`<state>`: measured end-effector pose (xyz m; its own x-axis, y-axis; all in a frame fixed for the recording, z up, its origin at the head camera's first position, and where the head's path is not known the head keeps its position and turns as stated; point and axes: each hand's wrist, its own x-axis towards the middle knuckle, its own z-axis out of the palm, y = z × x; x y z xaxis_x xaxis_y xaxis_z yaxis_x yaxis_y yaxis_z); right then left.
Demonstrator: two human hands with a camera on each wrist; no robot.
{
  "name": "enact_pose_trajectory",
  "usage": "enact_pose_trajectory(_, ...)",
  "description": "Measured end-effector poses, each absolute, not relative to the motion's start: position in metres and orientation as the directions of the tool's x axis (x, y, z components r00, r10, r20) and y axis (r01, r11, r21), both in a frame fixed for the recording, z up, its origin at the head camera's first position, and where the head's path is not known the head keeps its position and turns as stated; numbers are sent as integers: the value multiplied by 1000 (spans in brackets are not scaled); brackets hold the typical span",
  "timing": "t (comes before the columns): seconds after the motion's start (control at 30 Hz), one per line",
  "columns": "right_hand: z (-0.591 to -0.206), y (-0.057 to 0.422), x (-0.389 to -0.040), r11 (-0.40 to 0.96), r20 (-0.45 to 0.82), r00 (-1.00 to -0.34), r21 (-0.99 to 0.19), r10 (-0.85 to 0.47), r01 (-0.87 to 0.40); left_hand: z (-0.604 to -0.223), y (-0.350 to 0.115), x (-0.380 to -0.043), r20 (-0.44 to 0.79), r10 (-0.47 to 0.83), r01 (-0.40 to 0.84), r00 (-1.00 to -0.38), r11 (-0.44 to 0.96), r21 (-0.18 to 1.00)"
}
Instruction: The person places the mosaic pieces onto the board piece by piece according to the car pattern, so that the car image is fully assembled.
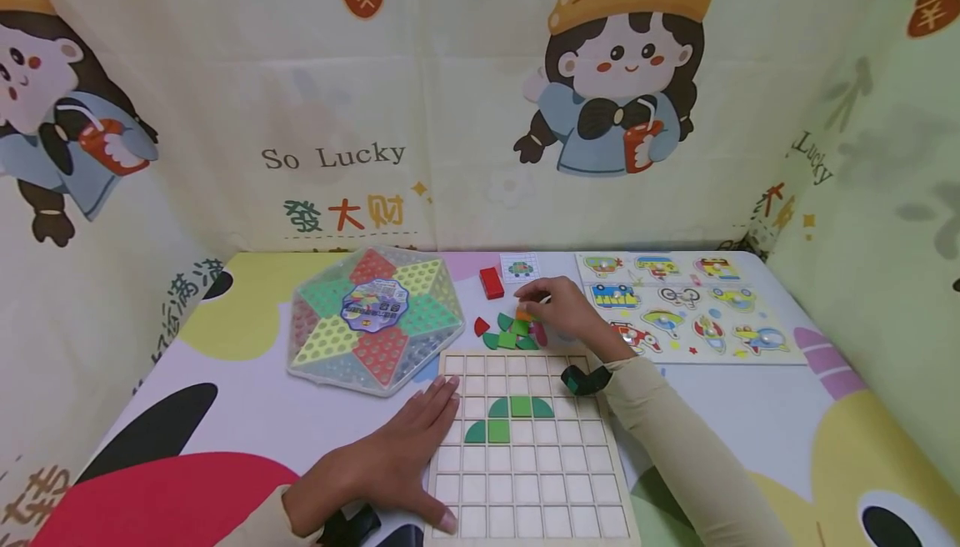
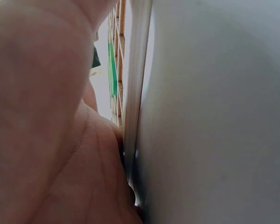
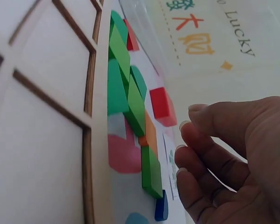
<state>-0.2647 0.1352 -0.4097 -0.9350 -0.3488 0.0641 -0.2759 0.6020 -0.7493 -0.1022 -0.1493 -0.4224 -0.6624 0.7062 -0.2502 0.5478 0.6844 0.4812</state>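
My left hand (image 1: 401, 451) rests with spread fingers along the left edge of a wooden grid board (image 1: 543, 480); in the left wrist view the palm lies against its side. Two green squares (image 1: 521, 406) and several green quarter-circles (image 1: 477, 432) sit in the board's cells. Beyond the far edge lies a small heap of loose pieces, among them green squares (image 3: 151, 172), an orange piece (image 3: 150, 133) and a blue piece (image 3: 161, 205). Over this heap hovers my right hand (image 1: 558, 307), fingers loosely bent; the right wrist view shows nothing between thumb and fingertips.
A hexagonal checkers board (image 1: 375, 355) under clear plastic lies to the left. Behind the heap are a red block (image 1: 491, 283) and a small pattern card (image 1: 520, 268). A vehicle picture puzzle (image 1: 675, 322) occupies the back right. Printed cloth (image 1: 465, 97) hangs behind the table.
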Motion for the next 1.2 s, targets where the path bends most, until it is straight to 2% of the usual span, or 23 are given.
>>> enact_pose_trajectory(0.17, -411, 137, -270, 611, 22, -942, -756, -335, -235, -420, -149, -102, -261, 696, 535, -669, 694, 482)
enact_pose_trajectory(0.5, -417, 135, -273, 623, -5, -935, -747, -355, -233, -420, -148, -102, -252, 701, 544, -667, 689, 479)
enact_pose_trajectory(0.93, -418, 138, -274, 714, -8, -913, -626, -408, -313, -424, -149, -101, -239, 711, 546, -662, 675, 496)
enact_pose_trajectory(1.2, -419, 136, -271, 716, -23, -937, -651, -350, -252, -422, -148, -101, -250, 700, 532, -669, 686, 496)
